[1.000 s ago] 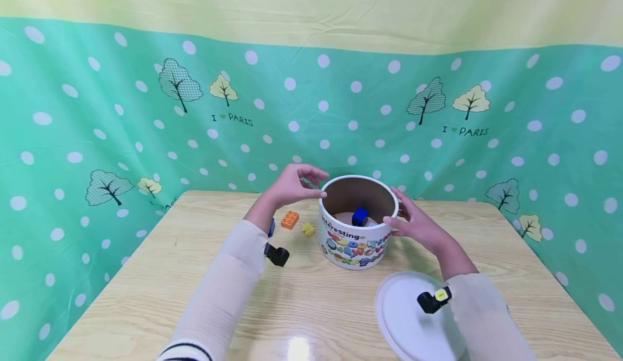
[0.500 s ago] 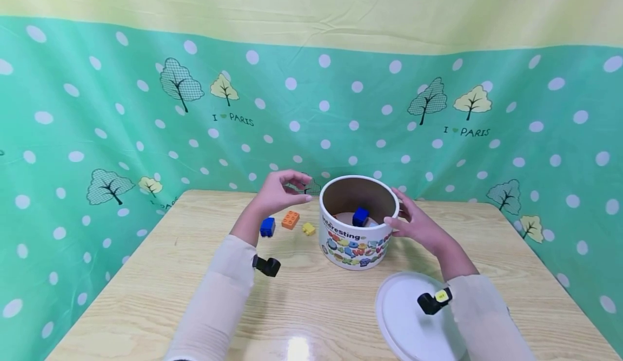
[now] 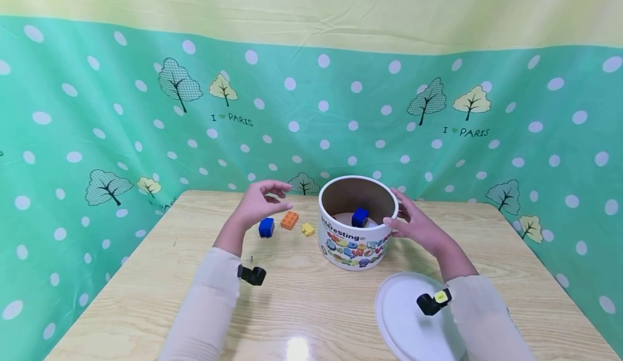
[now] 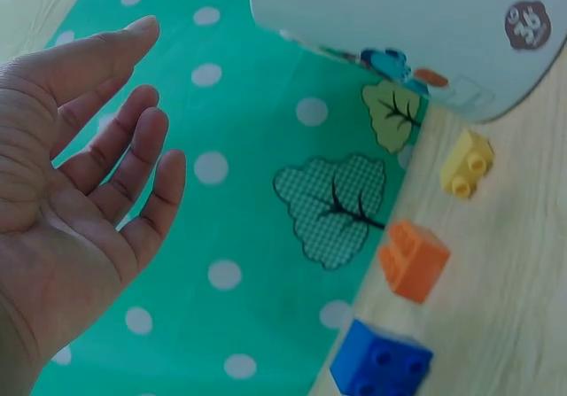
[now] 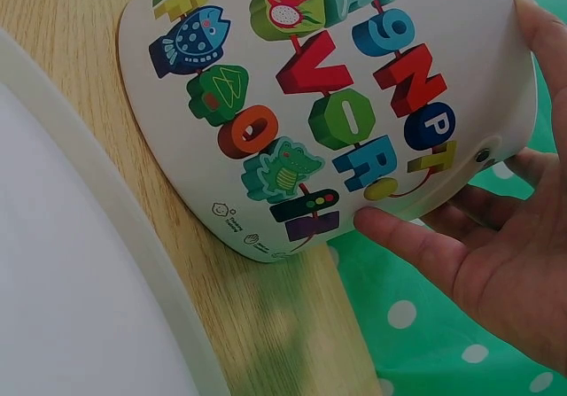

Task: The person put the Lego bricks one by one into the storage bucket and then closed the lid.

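Note:
A white round bucket (image 3: 336, 247) printed with colourful letters stands upright on the table, its top uncovered. One blue brick (image 3: 360, 216) shows inside it, along with parts of other pieces. My right hand (image 3: 417, 221) holds the bucket's right side, thumb against the front and fingers behind, partly hidden. To the left of the bucket, my left hand (image 3: 263, 201) hovers with loosely bent fingers and nothing between them. Below and right of that hand lie a blue brick (image 3: 266, 227), an orange brick (image 3: 289, 220) and a small yellow brick (image 3: 307, 229), also visible in the left wrist view.
A round white lid (image 3: 413, 318) lies on the wooden table (image 3: 311, 301) in front of the bucket, under the right forearm. Behind the table hangs a green and yellow curtain (image 3: 302, 101) with dots and trees.
My left hand has drawn away from the bucket's rim to the left and slightly down, uncovering the blue brick on the table. The right hand stays on the bucket.

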Demonstrator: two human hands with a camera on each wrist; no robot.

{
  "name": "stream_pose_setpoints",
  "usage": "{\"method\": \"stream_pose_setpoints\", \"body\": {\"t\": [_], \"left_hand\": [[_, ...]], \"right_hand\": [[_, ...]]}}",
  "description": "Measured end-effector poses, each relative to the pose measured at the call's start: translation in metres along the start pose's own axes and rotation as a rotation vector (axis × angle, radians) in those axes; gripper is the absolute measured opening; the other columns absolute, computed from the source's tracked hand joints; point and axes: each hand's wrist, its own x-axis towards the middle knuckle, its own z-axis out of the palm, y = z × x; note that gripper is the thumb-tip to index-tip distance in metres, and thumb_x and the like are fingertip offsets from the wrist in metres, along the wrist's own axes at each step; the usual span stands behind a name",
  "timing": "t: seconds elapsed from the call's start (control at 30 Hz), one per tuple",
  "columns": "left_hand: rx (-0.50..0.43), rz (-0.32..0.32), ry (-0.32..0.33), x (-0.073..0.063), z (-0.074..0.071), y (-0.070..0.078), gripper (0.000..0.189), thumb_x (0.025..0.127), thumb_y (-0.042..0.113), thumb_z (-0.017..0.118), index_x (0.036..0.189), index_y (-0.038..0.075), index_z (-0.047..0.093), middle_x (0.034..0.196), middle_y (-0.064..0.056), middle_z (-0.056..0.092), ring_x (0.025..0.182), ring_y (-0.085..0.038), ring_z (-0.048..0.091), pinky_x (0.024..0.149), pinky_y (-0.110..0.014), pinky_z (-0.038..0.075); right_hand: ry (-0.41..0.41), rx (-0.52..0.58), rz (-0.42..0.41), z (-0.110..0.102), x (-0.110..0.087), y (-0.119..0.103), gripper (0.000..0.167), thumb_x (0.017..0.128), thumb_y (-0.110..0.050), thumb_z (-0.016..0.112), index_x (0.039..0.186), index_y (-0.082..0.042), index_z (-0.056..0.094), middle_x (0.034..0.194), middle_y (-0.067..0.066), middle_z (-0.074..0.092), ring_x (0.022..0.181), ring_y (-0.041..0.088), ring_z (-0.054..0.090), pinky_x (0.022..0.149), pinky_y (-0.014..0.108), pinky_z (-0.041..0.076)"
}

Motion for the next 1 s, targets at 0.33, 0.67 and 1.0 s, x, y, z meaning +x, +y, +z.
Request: {"method": "stream_pose_setpoints", "body": {"t": [0.33,0.67,1.0], "left_hand": [[0.007,-0.038,0.03,-0.016,-0.017,-0.021,0.043,0.078,0.015,0.083,0.118,0.009,0.067,0.116,-0.006,0.065,0.105,-0.025,0.057,0.092,-0.042,0.051],[0.01,-0.143,0.01,-0.032,-0.025,-0.051,0.063,0.075,0.014,0.085,0.132,0.008,0.059,0.13,-0.015,0.053,0.12,-0.04,0.049,0.095,-0.047,0.049],[-0.024,-0.274,0.007,-0.036,-0.026,-0.084,0.071,0.073,0.018,0.087,0.137,0.01,0.056,0.139,-0.019,0.046,0.128,-0.039,0.043,0.101,-0.052,0.043]], "right_hand": [[-0.002,0.005,0.0,0.0,0.001,0.001,0.091,0.091,-0.032,0.07,0.157,-0.031,0.007,0.155,0.023,0.022,0.138,0.045,0.027,0.092,0.056,0.049],[-0.005,0.003,-0.009,0.0,0.002,0.003,0.09,0.092,-0.032,0.069,0.157,-0.031,0.008,0.155,0.022,0.022,0.138,0.045,0.027,0.092,0.056,0.049],[0.005,-0.007,-0.003,0.001,0.002,0.005,0.089,0.091,-0.035,0.07,0.157,-0.031,0.01,0.153,0.02,0.026,0.136,0.044,0.03,0.093,0.057,0.048]]}}
